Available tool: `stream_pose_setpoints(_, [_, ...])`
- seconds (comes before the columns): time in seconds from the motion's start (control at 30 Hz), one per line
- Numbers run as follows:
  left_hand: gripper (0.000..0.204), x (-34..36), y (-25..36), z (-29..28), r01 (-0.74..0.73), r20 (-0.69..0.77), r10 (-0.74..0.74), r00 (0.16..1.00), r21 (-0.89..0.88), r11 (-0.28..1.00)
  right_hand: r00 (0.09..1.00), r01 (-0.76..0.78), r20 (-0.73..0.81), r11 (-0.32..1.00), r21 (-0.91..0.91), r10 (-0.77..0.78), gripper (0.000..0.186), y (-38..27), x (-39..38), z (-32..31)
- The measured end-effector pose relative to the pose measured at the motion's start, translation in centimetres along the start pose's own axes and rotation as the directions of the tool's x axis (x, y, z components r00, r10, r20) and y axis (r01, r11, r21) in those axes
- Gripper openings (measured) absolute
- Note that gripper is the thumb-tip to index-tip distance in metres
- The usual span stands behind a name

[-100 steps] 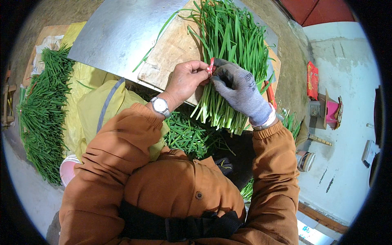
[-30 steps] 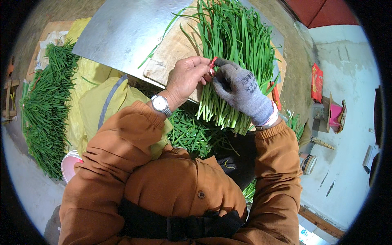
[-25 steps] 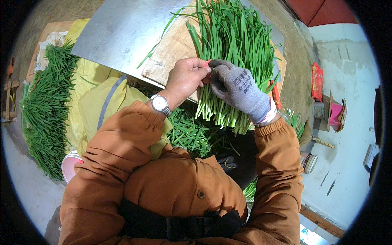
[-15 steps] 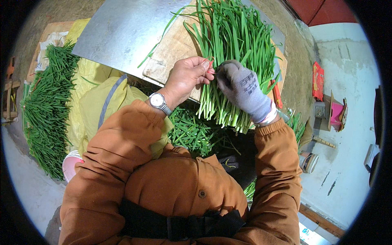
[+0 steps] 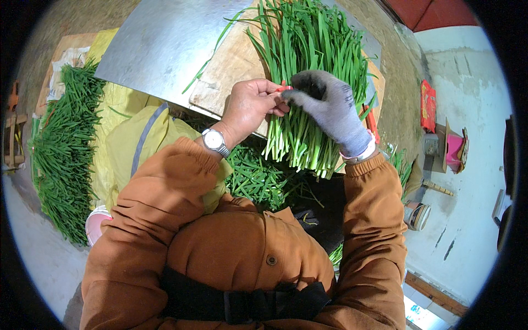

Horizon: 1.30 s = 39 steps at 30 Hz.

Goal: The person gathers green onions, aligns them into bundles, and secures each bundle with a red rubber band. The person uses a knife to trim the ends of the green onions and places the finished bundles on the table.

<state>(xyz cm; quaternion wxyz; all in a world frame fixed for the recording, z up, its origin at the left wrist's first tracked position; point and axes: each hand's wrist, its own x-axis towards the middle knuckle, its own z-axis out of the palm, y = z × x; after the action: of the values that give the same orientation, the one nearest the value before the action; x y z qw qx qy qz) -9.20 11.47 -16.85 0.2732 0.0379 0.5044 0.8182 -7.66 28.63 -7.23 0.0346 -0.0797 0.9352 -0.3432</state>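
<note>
A bundle of green leafy stalks (image 5: 313, 49), pale at the cut ends, lies on a wooden board (image 5: 214, 78). My bare left hand (image 5: 253, 104), with a wristwatch, pinches a red tie (image 5: 284, 88) at the bundle's left side, above the pale ends. My right hand (image 5: 324, 107), in a grey glove with dark fingertips, is bent over the bundle from the right, thumb and forefinger closed at the same tie. Its remaining fingertips are partly hidden. The board rests on a metal sheet (image 5: 159, 47).
More greens (image 5: 63, 154) are piled on the left beside yellow sacking (image 5: 137, 140) and a pink-lined bucket (image 5: 98, 225). Loose greens (image 5: 253, 181) lie below the board. On the right are a red packet (image 5: 428, 110), a carton with pink lining (image 5: 453, 151) and a round container (image 5: 418, 214).
My right hand has shifted slightly upward and turned, its thumb now reaching across toward the tie instead of curling down beside it. My left hand stays in about the same place, still pinching.
</note>
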Motion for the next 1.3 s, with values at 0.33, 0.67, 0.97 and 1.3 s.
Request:
stream_pose_setpoints(0.33, [0.017, -0.3, 0.2, 0.7, 0.008, -0.101, -0.024, 0.995, -0.156, 0.988, 0.993, 0.089, -0.077, 0.993, -0.074, -0.095, 0.018, 1.1, -0.8, 1.9])
stream_pose_setpoints(0.67, [0.01, 0.1, -1.4, 1.4, -0.173, -0.115, 0.163, 0.98, -0.088, 0.981, 0.989, -0.145, 0.015, 0.921, 0.362, 0.15, 0.037, 1.7, 0.3, 1.3])
stream_pose_setpoints(0.97, [0.01, 0.3, -1.6, 1.2, -0.148, -0.068, 0.141, 0.988, -0.107, 0.983, 0.997, -0.05, -0.039, 0.972, 0.228, 0.061, 0.031, 1.5, 0.2, 1.8])
stream_pose_setpoints(1.3, [0.011, 0.2, -2.2, 1.2, -0.185, -0.053, 0.182, 0.982, -0.052, 0.981, 0.947, -0.31, 0.215, 0.861, 0.402, 0.241, 0.024, 1.6, 1.6, 0.1])
